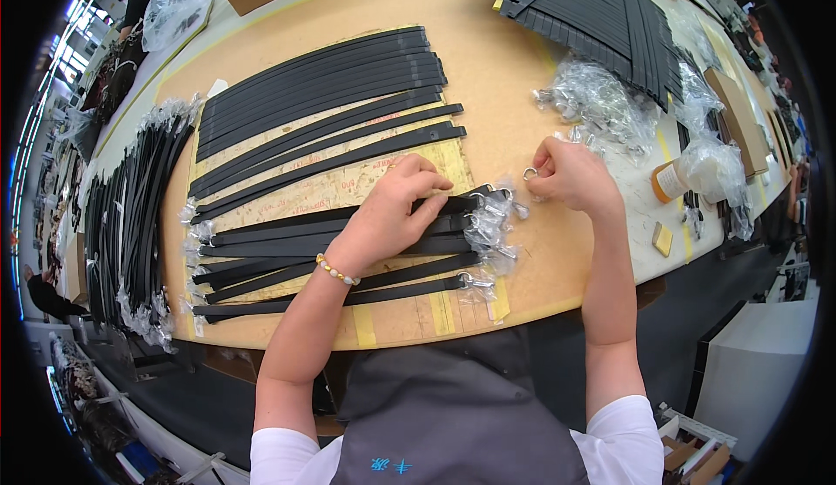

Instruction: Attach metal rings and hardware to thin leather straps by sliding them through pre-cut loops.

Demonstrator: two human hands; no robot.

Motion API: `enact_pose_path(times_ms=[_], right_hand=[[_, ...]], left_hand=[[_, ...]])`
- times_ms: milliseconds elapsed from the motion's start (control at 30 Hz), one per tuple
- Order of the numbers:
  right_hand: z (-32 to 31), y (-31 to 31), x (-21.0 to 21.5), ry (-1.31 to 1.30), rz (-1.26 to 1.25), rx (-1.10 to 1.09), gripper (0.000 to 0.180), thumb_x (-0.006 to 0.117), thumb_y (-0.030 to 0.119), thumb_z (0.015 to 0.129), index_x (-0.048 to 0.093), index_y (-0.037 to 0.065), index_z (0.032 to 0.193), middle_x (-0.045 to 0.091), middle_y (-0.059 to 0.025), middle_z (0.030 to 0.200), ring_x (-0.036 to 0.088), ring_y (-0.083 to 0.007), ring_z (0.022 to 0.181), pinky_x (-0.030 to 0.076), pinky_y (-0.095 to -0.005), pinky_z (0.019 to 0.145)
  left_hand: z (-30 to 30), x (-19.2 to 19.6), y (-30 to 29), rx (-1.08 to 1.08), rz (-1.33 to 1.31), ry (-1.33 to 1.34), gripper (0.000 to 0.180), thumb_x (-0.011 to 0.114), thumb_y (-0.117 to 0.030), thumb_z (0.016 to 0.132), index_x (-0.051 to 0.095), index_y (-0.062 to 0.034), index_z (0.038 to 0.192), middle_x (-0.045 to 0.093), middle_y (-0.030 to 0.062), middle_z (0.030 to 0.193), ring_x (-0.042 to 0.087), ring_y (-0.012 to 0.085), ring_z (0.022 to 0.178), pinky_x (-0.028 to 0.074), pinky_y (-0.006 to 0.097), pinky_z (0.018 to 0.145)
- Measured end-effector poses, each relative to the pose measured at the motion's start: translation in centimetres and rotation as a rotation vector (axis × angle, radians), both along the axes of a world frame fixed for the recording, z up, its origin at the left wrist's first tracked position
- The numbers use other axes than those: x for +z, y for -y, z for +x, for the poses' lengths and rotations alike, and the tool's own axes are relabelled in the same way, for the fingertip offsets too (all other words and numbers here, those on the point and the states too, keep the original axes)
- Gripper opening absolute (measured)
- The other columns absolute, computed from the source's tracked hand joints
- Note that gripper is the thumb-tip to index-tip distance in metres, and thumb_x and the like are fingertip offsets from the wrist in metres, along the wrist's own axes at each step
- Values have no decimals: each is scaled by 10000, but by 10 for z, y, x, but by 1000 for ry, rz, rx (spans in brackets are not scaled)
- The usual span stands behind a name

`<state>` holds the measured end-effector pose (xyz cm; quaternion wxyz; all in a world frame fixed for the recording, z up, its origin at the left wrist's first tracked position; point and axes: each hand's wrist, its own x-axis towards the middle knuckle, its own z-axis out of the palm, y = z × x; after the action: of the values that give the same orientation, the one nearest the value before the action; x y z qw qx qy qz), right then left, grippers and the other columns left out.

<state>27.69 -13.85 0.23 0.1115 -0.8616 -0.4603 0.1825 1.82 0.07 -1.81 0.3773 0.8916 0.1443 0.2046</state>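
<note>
**Two hands, one small ring, many loose straps**

Head view: right of center frame, the right hand (575,176) pinches a metal ring (529,173), its grip nearly closed. At center, the left hand (402,202) curls over black straps (440,246), fingertips close together; whether they hold one cannot be told. So small a ring could slip from that narrow pinch onto the surface (492,76). Plastic-wrapped hardware (492,226) bunched at the strap ends could snag, and a tug might drag neighboring straps askew.
</note>
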Motion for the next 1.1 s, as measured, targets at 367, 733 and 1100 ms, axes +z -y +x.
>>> enact_pose_path(times_ms=[367,733,1100], right_hand=[[2,-17,-25,-711,505,42,124,680,90,913,608,5,968,638,-25,876,648,-107,784,516,-270,700],[-17,-27,-28,-1075,587,193,232,666,159,993,674,16,1176,685,-8,1012,622,-85,867,510,-239,803],[-41,-26,-30,-1646,674,251,197,627,125,1013,587,41,1186,647,-18,1006,624,-98,906,518,-246,809]], left_hand=[[43,-18,-66,141,253,-113,199,761,-132,825,658,2,930,640,107,934,617,268,911,516,356,821],[18,-2,-52,86,186,-119,137,711,-105,890,620,-2,889,659,81,842,643,198,791,514,307,713],[-8,8,-20,-17,-504,178,165,638,-73,1003,656,17,1140,648,10,1020,623,72,867,535,221,797]])
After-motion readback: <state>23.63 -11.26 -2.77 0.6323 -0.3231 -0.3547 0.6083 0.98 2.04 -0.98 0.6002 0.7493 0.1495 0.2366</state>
